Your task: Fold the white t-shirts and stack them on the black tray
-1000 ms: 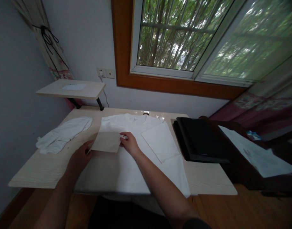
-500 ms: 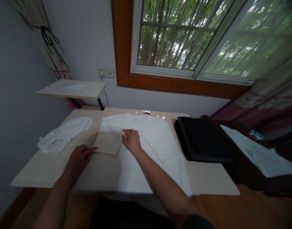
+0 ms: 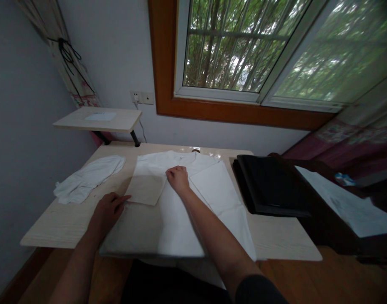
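From the head camera, your left hand (image 3: 107, 210) lies flat and open on the table (image 3: 58, 219), palm down, fingers stretched toward the near corner of the beige board (image 3: 146, 189); the fingertips look to be just touching that corner. Your right hand (image 3: 178, 178) rests on the white shirt (image 3: 176, 219), fingers curled loosely downward beside the board's right edge, pressing the cloth and gripping nothing that you can see.

The shirt lies spread in the middle of the table, collar toward the far edge by the wall and hem hanging over the near edge toward you, so its long axis runs from far edge to near edge. Its right sleeve is folded in over the body. The board sits on the shirt's left shoulder area, roughly square to the table.

A crumpled white cloth (image 3: 87, 178) lies near the table's left edge, well apart from the shirt. A black folder (image 3: 269, 190) lies beyond the right edge. A small shelf (image 3: 98, 119) stands at the far left corner.
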{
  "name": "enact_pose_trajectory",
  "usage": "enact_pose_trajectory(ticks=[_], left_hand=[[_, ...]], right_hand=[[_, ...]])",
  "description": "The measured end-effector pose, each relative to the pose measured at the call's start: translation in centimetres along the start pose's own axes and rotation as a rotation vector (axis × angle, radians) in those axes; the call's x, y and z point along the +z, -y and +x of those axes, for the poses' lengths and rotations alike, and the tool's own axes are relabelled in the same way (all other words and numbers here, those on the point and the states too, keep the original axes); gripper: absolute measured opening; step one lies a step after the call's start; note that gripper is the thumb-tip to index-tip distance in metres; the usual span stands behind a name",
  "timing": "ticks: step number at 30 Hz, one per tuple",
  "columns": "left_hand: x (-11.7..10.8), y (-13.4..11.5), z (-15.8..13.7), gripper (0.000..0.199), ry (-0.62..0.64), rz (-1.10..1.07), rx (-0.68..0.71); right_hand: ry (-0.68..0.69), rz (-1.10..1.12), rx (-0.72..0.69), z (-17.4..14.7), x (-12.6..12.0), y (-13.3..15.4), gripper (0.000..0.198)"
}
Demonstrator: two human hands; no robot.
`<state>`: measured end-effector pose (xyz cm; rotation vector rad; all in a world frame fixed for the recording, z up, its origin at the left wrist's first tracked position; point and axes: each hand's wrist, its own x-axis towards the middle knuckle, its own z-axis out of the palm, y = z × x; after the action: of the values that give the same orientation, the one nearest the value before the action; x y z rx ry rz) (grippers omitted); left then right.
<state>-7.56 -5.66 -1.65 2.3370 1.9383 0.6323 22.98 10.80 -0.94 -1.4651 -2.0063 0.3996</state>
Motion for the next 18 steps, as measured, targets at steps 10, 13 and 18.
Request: enact_pose_trajectory(ticks=[10, 13, 18], left_hand=[[0.15, 0.0, -0.15, 0.038, -0.009, -0.015, 0.004], [0.11, 0.0, -0.23, 0.039, -0.003, -0.019, 0.008], [-0.07, 0.06, -0.32, 0.041, 0.025, -0.046, -0.002]], right_hand=[[-0.108, 0.05, -0.013, -0.17, -0.25, -0.29, 0.02], [-0.102, 0.005, 0.003, -0.26, -0.2, -0.12, 0.02], [-0.1, -0.05, 0.007, -0.44, -0.04, 0.06, 0.022]])
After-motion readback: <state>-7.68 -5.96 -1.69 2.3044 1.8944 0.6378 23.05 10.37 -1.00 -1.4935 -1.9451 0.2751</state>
